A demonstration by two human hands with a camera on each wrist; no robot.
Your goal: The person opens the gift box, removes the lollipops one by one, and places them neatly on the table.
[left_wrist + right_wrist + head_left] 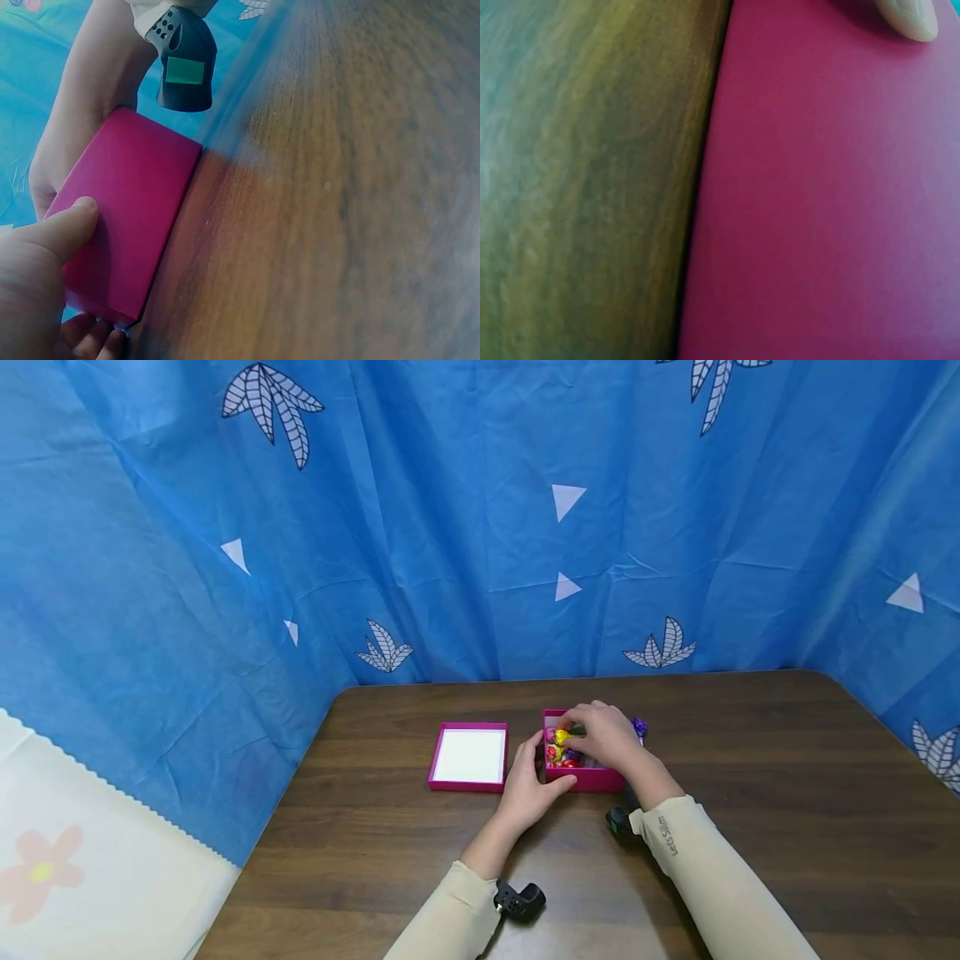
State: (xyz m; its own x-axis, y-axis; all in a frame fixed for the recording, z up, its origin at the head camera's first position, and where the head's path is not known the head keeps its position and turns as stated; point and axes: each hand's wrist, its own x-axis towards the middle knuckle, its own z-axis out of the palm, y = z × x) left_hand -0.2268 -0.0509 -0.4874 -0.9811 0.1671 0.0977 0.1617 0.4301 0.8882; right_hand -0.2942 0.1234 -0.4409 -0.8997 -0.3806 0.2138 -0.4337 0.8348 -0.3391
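One tip imo: with the left hand (527, 788) gripping the pink box (597, 780) at 3 o'clock from the lid (468, 756), brace it while the right hand (604, 734), can't tell if pinching, works gently among the candies (553, 752)

An open-topped magenta rectangular box (581, 780) sits upright on the brown wooden counter (360, 843), shiny red-and-yellow wrapped candies (553, 753) inside its left part.
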